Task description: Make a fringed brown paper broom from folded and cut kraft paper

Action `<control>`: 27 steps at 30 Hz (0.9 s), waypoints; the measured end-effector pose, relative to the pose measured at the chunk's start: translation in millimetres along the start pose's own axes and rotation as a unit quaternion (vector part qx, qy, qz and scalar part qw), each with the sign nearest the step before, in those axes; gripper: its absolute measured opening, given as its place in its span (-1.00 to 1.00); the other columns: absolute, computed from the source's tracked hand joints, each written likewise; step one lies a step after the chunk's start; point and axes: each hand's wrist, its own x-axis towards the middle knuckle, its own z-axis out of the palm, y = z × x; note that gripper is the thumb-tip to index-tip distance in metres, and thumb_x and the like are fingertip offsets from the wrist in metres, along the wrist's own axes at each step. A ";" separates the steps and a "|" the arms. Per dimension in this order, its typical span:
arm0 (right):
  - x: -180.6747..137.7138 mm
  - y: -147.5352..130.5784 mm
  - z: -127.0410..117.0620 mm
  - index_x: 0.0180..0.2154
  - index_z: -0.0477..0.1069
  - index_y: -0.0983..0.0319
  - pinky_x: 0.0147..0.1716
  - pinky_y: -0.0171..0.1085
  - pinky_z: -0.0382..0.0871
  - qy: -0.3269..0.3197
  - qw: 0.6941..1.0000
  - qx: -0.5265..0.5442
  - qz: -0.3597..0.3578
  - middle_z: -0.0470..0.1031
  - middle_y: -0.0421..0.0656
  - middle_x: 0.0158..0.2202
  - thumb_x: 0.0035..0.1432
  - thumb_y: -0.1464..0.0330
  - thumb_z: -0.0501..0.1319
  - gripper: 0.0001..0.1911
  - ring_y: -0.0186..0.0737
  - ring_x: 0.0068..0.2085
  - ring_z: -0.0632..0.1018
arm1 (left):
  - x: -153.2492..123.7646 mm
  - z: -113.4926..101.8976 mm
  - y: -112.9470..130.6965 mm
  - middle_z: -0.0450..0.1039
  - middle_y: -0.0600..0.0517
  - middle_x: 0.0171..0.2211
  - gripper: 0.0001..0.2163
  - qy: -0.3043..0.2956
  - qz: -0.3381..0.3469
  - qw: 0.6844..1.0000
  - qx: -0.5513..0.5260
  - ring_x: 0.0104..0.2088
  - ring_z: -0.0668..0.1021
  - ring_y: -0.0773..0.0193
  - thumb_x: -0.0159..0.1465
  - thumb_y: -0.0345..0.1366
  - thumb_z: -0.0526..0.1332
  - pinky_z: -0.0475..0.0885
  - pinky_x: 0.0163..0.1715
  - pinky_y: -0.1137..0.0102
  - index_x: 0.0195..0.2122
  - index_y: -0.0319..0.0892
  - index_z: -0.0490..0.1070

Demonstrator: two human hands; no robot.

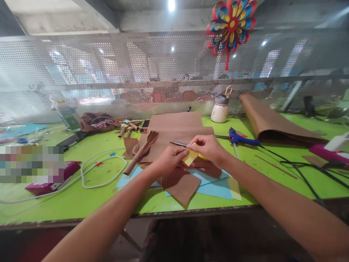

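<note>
A small piece of yellow paper (191,157) is pinched between the fingers of my left hand (169,159). My right hand (209,146) is closed round a pair of scissors (178,144), whose pointed metal blades stick out to the left above the paper. Its fingertips also touch the paper's upper edge. A bit of yellow shows under my right palm; I cannot tell whether it is the scissors' handle. Beneath both hands lie brown paper pieces (185,187) and light-blue paper (215,187). A brown paper roll with a fringed end (140,154) lies left of my left hand.
A blue glue gun (242,138) with a black cord lies on the right. Folded brown paper (278,120) and a white bottle (219,109) stand behind. A white cable (105,186) loops at left. The green table (103,207) ends before a perforated panel (122,72).
</note>
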 end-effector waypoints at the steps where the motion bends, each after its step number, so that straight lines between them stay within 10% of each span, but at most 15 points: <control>1: 1.5 0.2 -2.3 -0.50 0.44 0.27 -0.53 -0.36 0.26 0.010 1.000 0.005 0.004 0.43 -0.21 -0.55 -0.12 0.18 0.31 -0.73 -0.34 -0.51 0.40 | -0.5 -0.1 0.3 0.51 -0.06 -0.46 -0.67 -0.002 0.000 1.000 0.003 -0.51 0.55 0.27 0.14 -0.07 0.17 0.45 -0.49 0.43 -0.30 -0.30 0.41; 10: 9.6 4.8 -11.2 -0.40 0.41 0.26 -0.45 -0.36 0.31 0.015 0.975 0.209 0.079 0.42 -0.22 -0.46 -0.09 0.16 0.29 -0.70 -0.39 -0.47 0.41 | 0.6 -2.8 -8.2 0.51 -0.10 -0.45 -0.68 0.020 -0.023 0.997 -0.069 -0.43 0.56 0.22 0.16 -0.11 0.16 0.44 -0.42 0.38 -0.25 -0.30 0.40; 27: 2.9 -0.1 -4.5 -0.48 0.42 0.29 -0.53 -0.36 0.24 0.065 0.995 0.071 0.027 0.39 -0.22 -0.55 -0.12 0.18 0.30 -0.72 -0.36 -0.52 0.36 | -3.4 -4.0 -5.1 0.50 -0.09 -0.54 -0.73 -0.048 -0.040 0.998 -0.025 -0.53 0.53 0.28 0.16 -0.12 0.14 0.33 -0.56 0.47 -0.43 -0.28 0.32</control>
